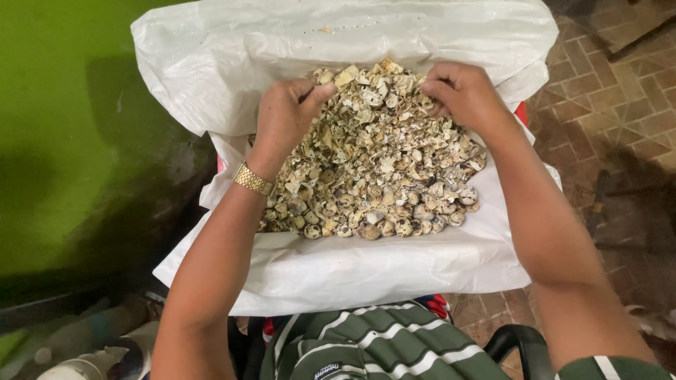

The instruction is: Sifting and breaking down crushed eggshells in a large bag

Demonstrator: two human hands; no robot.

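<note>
A heap of small speckled eggshell pieces (373,169) lies on a white woven plastic sack (338,267) spread open in front of me. My left hand (285,116), with a gold watch (252,179) on its wrist, rests curled on the heap's left side, fingers and thumb pinched among the shells. My right hand (461,91) presses its bent fingers into the heap's far right edge. Whether either hand grips shells I cannot tell clearly; both have fingers closed into the pile.
A green wall (63,127) rises at the left. Brown brick paving (612,119) lies at the right. My green-and-white striped clothing (373,345) shows at the bottom, beside a black curved handle (517,341). A pale container (84,366) sits at the lower left.
</note>
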